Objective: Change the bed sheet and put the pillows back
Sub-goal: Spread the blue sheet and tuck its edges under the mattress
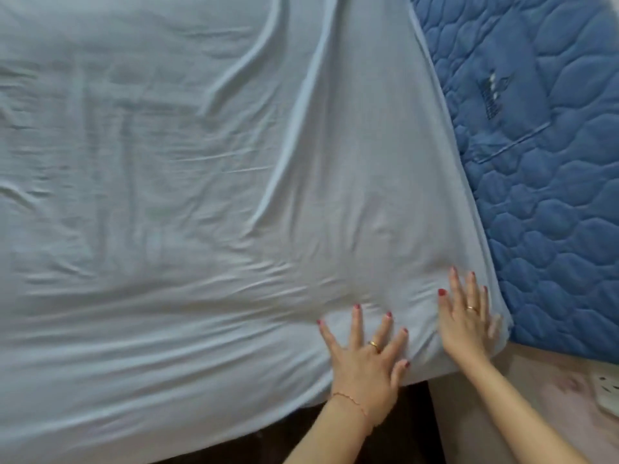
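Sheet, pale blue, lies spread over most of the bed, wrinkled, with long folds running toward the near corner; its right edge stops short, leaving a strip of quilted blue mattress bare. Both hands lie flat on the sheet at that near corner: the left hand with fingers spread and straight, pressing down, the right hand just beside it, fingers straight and open, near the sheet's edge. Neither hand grips any cloth. The risk, as I judge it, is that smoothing toward the corner drags the sheet further off the uncovered side, or that the corner slips off the mattress once the pressure lifts, since it looks only lightly seated. Pressing folds flat could also set creases instead of clearing them. No pillows are in view, the far edges of the bed are cut off, and whether the corner is tucked underneath cannot be told; the right hand's outer fingers are blurred.
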